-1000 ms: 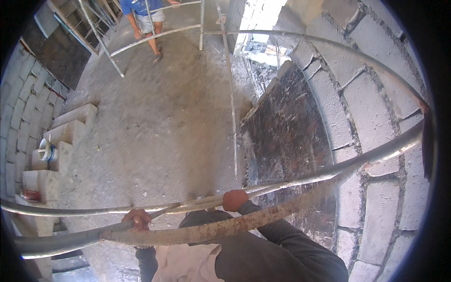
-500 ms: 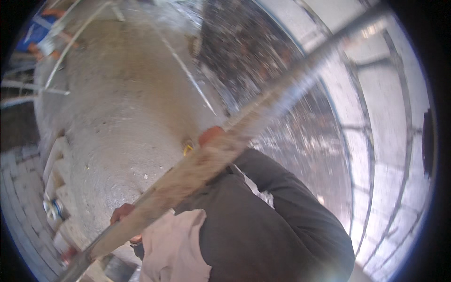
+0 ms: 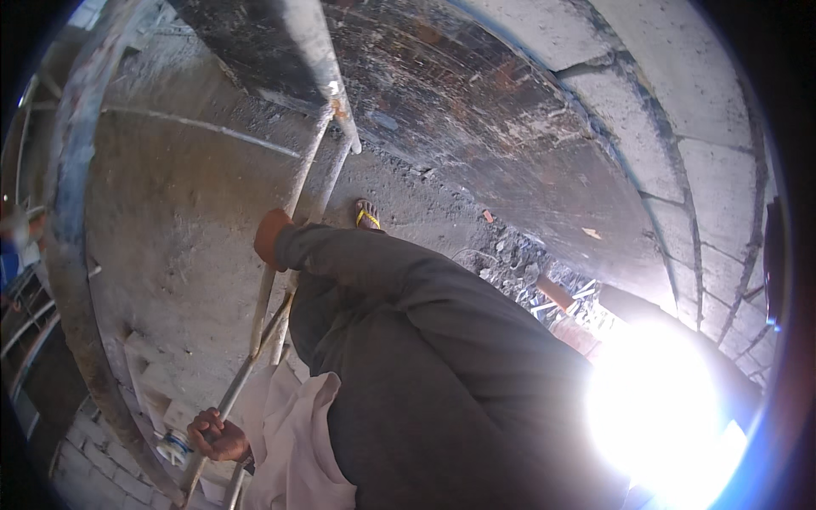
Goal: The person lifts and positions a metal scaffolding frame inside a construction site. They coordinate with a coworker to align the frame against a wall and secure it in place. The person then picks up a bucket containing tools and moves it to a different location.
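A rusty, grey-white metal pipe frame (image 3: 260, 314), like a scaffold frame, is in both of my hands. My left hand (image 3: 219, 435) is curled round one of its pipes near the lower left, the fingers bent and part of the palm showing. Further up, my right hand (image 3: 272, 240) wraps the same side of the frame; its fingertips are mostly hidden. A thick outer pipe (image 3: 72, 212) bows down the left of the view. Another thick pipe end (image 3: 319, 51) reaches toward a dark, stained board at the top.
The dark board (image 3: 476, 110) leans along a block wall (image 3: 718, 195) on the right. Rubble (image 3: 518, 263) lies at its foot. A foot in a yellow-strapped sandal (image 3: 367, 217) stands on the dusty floor (image 3: 187, 212). More pipes and part of another person (image 3: 10, 259) show at far left. Bright glare sits lower right.
The frame has swung from one broad diagonal across the view to a steeper slant, so several of its pipes now show. My right hand has moved left, and the view has turned.
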Demonstrator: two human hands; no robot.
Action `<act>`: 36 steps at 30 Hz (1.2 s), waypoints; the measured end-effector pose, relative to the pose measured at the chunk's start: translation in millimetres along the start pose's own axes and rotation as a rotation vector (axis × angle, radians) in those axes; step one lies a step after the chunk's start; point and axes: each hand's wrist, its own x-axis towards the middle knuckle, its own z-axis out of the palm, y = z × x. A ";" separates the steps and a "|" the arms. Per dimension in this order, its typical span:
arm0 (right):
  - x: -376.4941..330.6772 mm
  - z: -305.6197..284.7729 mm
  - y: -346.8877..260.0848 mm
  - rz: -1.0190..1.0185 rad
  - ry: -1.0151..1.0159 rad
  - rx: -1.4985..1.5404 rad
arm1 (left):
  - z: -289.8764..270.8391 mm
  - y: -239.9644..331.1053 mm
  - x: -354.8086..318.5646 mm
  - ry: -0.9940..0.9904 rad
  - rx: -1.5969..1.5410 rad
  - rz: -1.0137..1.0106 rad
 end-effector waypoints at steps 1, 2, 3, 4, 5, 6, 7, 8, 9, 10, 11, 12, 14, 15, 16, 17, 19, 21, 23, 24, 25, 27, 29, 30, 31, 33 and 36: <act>0.6 -1.3 -0.4 -0.014 -0.013 0.001 | -1.5 -0.1 -0.7 0.017 0.004 0.023; 2.2 -1.7 -0.1 -0.016 -0.027 -0.017 | -3.0 2.4 0.2 0.060 0.017 -0.069; 5.1 0.4 -1.0 -0.020 -0.041 -0.036 | -4.1 2.7 -0.2 0.053 0.012 -0.079; 6.6 2.8 -2.1 -0.026 -0.055 -0.056 | -5.6 3.2 -2.4 0.048 0.006 -0.088; 5.8 2.5 -2.8 -0.004 -0.056 -0.052 | -3.4 5.1 -4.2 0.051 -0.002 -0.092; 2.4 0.5 -4.9 0.013 -0.051 -0.052 | -0.5 0.9 -7.3 0.084 -0.016 0.007; -1.2 -0.8 -5.9 0.028 -0.046 -0.052 | 2.4 -1.0 -9.6 0.090 -0.010 0.004; -3.0 -2.7 -6.9 0.034 -0.067 -0.044 | 8.5 1.4 -10.6 0.101 0.003 0.009; -2.2 -5.3 -6.4 0.039 -0.084 -0.042 | 10.3 4.6 -8.9 0.117 0.011 0.021; 4.7 -2.3 -4.2 0.047 -0.096 -0.050 | 7.5 8.9 -3.6 0.251 -0.035 -0.136; 10.2 0.0 -5.4 0.054 -0.117 -0.053 | 9.6 8.8 -3.4 0.188 -0.076 -0.075; 6.0 -5.0 -4.4 0.021 -0.165 -0.064 | 14.8 11.2 -6.6 0.201 -0.065 -0.084; 0.2 -10.3 -6.0 -0.005 -0.198 -0.104 | 18.9 12.3 -10.9 0.240 -0.052 -0.084; -1.2 -8.0 -8.3 0.000 -0.182 -0.133 | 19.4 10.3 -12.2 0.266 -0.050 -0.075; -1.0 -8.7 -10.3 0.006 -0.160 -0.149 | 18.7 9.1 -10.6 0.281 -0.038 -0.063; 1.4 -13.0 -9.8 0.012 -0.181 -0.141 | 18.0 8.0 -7.5 0.240 -0.055 -0.026; 4.9 -21.3 -10.1 0.019 -0.228 -0.124 | 17.0 5.7 -4.7 0.162 -0.083 0.044; 11.9 -23.4 -13.4 0.003 -0.140 -0.140 | 22.3 11.2 -3.3 0.153 -0.026 0.117; 20.6 -21.6 -16.1 0.013 -0.118 -0.130 | 27.5 9.5 2.1 0.211 0.028 0.222; 31.8 -19.9 -19.1 0.013 -0.138 -0.126 | 18.1 1.6 2.4 0.233 0.087 0.318; 42.1 -19.6 -20.8 0.012 -0.157 -0.122 | 2.3 -13.9 -2.3 0.256 0.147 0.413; 37.8 -14.0 -12.0 0.014 -0.062 -0.143 | -6.6 -23.2 3.8 0.350 0.411 0.398; 49.7 30.5 -13.7 -0.001 0.010 -0.126 | -3.6 -18.2 -0.7 0.453 0.555 0.217; 79.2 81.5 -2.8 0.010 0.074 -0.096 | 6.4 -10.9 2.1 0.457 0.482 0.150; 88.5 81.0 2.8 0.015 0.110 -0.102 | 13.2 -4.0 1.2 0.479 0.410 0.082; 76.3 53.2 -0.6 0.008 0.125 -0.134 | 1.8 -11.3 -4.5 0.556 0.460 0.100; 34.6 -5.8 -13.6 -0.010 0.011 -0.117 | 25.5 5.8 -5.6 0.445 0.047 0.096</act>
